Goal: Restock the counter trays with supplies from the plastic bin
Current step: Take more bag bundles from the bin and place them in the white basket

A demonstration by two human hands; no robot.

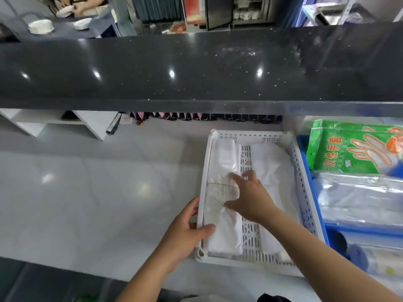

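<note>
A white perforated tray (297, 162) sits on the pale counter. Inside it lie two bundles of white plastic bags: one along the left side (224, 234), one along the right (272, 168). My left hand (187, 232) grips the tray's left rim, thumb over the edge and touching the left bundle. My right hand (250, 199) rests flat on the left bundle, fingers spread, pressing on it near a thin band around its middle. To the right, a blue bin (305, 184) holds green packs of disposable gloves (353, 155) and clear plastic packs (359, 197).
A dark speckled raised counter (196, 68) runs across above the work surface. The pale counter (87, 192) stretches left of the tray. White shelf boxes (54, 125) and a metal cylinder (113, 126) stand at the back left. Stacked white plates (41, 26) sit far off.
</note>
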